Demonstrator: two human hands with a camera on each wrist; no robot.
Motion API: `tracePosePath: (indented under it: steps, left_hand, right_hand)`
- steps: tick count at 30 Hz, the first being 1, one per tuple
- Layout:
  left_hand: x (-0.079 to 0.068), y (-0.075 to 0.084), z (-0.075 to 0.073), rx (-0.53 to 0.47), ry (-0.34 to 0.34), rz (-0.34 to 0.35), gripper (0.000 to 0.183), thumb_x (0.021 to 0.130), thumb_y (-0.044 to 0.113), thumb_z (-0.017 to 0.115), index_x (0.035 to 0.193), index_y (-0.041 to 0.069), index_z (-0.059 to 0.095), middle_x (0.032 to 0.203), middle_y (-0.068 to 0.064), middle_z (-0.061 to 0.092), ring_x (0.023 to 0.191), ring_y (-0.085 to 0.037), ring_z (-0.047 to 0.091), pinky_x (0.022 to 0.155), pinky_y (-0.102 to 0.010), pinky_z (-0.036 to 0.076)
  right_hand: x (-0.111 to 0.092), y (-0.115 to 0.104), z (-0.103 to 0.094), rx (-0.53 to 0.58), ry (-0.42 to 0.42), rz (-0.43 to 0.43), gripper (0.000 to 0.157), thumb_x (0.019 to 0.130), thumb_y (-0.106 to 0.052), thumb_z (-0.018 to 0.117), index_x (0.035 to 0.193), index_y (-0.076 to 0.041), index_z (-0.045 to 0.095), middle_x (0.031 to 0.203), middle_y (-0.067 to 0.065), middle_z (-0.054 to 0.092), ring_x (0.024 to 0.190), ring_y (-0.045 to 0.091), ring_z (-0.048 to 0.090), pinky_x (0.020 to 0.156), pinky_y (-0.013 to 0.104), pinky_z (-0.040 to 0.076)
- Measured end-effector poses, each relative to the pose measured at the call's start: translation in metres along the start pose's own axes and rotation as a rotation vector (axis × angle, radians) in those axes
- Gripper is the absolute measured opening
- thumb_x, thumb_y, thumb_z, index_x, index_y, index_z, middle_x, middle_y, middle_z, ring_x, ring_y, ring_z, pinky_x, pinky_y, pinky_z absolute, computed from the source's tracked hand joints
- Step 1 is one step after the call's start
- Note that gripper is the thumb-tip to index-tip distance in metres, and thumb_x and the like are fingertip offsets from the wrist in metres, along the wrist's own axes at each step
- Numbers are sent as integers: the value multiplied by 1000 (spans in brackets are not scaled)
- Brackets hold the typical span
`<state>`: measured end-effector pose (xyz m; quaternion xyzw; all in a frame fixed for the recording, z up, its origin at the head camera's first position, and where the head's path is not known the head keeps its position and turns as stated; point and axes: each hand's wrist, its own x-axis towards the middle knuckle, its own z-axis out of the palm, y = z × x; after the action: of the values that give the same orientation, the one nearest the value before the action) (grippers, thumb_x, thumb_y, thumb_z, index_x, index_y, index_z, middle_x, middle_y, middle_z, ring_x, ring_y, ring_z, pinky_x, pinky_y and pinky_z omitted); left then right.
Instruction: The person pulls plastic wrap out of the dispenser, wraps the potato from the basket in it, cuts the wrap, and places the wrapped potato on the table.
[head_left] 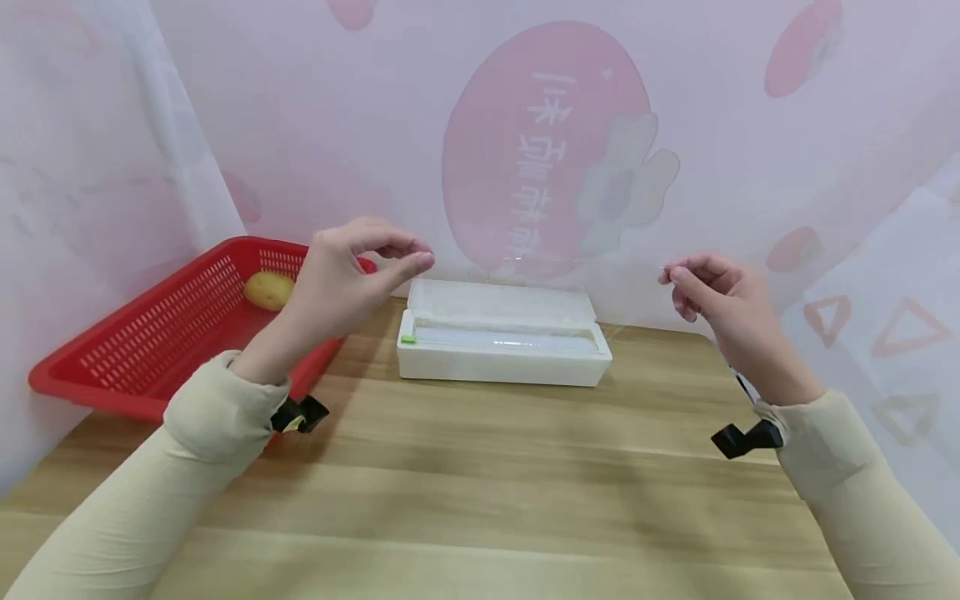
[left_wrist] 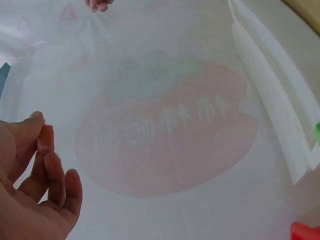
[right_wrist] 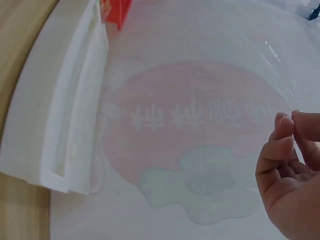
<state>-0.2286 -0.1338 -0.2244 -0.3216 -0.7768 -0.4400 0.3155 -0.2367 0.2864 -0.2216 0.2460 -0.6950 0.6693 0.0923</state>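
Observation:
A sheet of clear cling film (right_wrist: 272,57) spans the space between my two raised hands, showing mostly as thin glints. My left hand (head_left: 348,271) pinches one edge of it between thumb and forefinger, above the left end of a white cling film box (head_left: 502,368). Off to the right of that box, my right hand (head_left: 723,296) pinches the other side with its fingertips. The box has its lid (head_left: 502,302) tipped back, and a roll (head_left: 506,338) lies inside. A small green piece (head_left: 408,339) sits at the box's left end.
A red plastic basket (head_left: 150,404) with slotted walls stands at the left, partly behind my left forearm. One yellow potato (head_left: 268,290) lies in it. The wooden table (head_left: 480,483) ends at a pink and white printed curtain (head_left: 375,125) behind the box.

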Motion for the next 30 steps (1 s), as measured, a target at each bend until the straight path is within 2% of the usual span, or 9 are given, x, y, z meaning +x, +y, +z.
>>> tracePosePath:
  steps: [4,7,10,12,15,18,21,25,30]
  left_hand:
    - [-19,3,2,-166,-132,-98,10,89,13,75,97,9,75,93,3,70,84,-13,60,78,-26,45]
    - [-37,0,7,-299,-270,-194,7,92,13,72,97,9,72,92,-2,68,78,-19,57,72,-27,47]
    - [-56,-7,13,-369,-412,-246,5,93,13,70,96,9,71,90,-4,67,83,-22,57,76,-30,49]
    - [-68,-14,18,-392,-505,-272,6,94,14,70,96,9,70,90,-4,67,85,-24,59,77,-33,50]
    - [-87,-23,27,-378,-621,-275,9,94,18,69,95,9,70,90,-1,68,89,-21,61,82,-35,49]
    - [-104,-32,37,-341,-719,-275,7,94,21,70,92,14,70,88,2,68,89,-17,62,83,-36,50]
    - [-119,-39,45,-328,-782,-289,5,94,21,70,90,17,69,87,3,68,89,-16,63,84,-36,50]
    - [-129,-45,50,-342,-844,-326,8,94,21,68,91,14,71,88,0,69,88,-16,64,84,-38,51]
    - [-136,-49,49,-369,-902,-349,16,97,20,64,92,7,72,80,-3,70,79,-22,67,73,-33,52]
  right_hand:
    - [-18,6,-3,169,-101,96,11,98,4,55,103,12,61,91,13,65,69,17,54,59,22,47]
    - [-34,18,-7,277,-231,141,17,99,11,45,104,12,62,89,13,64,73,18,56,63,24,49]
    - [-50,34,-10,301,-337,184,24,97,16,39,104,11,61,88,13,64,73,18,58,65,26,50]
    - [-61,42,-11,278,-369,237,24,97,16,39,104,10,62,90,13,65,76,18,59,67,28,51]
    - [-77,53,-12,220,-367,347,20,101,8,42,103,11,62,91,11,65,76,18,60,67,28,52]
    - [-91,62,-10,175,-296,483,23,104,-5,47,101,10,65,89,10,65,75,15,61,67,27,53]
    - [-101,72,-5,130,-202,598,24,102,-11,55,102,10,68,86,11,67,73,14,63,67,26,54]
    - [-112,86,2,70,-154,663,26,95,-3,63,108,19,62,89,19,69,74,15,66,68,26,55]
    - [-121,95,8,-83,-215,658,29,89,-4,71,104,19,65,92,26,69,73,19,67,68,33,57]
